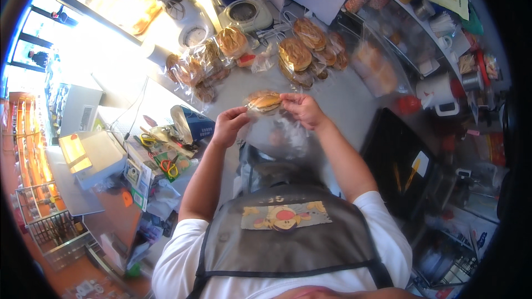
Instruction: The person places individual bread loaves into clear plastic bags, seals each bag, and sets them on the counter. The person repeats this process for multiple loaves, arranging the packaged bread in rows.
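Note:
A golden bun (263, 101) hangs in front of me at the top of a clear plastic bag (275, 135); the bag's lower part is loose and crinkled. My left hand (229, 124) pinches the bag's left edge with thumb and fingertips. On the other side, my right hand (303, 110) is closed on the bag right beside the bun. Whether its fingertips also press the bun itself is hard to make out. Beyond my hands, on the grey worktop (244, 80), lie wrapped breads in two groups, one at the left (188, 70) and one at the right (295, 54).
A stand mixer (166, 0) and a kitchen scale (244, 14) stand at the back. Orange-handled scissors (169, 167) lie among clutter at left, near a blue bag (194, 124). To the right are a black tray (396, 160), a white jug (438, 94) and bagged bread loaves (374, 66).

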The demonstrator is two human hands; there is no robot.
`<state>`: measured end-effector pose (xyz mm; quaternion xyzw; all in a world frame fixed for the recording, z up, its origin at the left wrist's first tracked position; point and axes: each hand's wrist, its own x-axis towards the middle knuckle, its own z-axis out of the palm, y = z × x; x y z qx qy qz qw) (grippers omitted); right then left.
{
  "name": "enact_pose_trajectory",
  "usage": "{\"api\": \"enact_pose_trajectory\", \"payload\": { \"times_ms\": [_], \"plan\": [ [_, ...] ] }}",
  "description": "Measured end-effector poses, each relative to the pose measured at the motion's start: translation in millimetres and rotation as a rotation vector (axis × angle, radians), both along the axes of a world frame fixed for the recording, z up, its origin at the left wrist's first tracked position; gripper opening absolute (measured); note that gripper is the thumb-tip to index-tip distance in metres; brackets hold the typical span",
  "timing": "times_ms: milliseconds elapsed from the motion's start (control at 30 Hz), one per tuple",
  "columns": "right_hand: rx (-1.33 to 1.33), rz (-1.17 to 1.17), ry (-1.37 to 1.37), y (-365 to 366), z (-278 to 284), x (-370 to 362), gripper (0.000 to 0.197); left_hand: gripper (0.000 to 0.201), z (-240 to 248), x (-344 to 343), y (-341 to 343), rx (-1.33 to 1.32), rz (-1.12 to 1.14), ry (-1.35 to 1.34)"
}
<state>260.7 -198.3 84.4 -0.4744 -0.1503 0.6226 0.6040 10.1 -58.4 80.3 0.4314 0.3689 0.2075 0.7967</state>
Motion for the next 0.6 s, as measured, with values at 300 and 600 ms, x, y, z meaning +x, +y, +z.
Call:
{"api": "enact_pose_trajectory", "payload": {
  "times_ms": [300, 600],
  "plan": [
    [-0.046, -0.229, -0.522, 6, -31, -30, 0.023, 0.018, -27, 7, -20, 0.081, 0.248, 0.166],
    [-0.26, -0.075, -0.499, -4, -56, -38, 0.008, 0.01, -45, -5, -36, -0.378, 0.242, 0.052]
  ]
}}
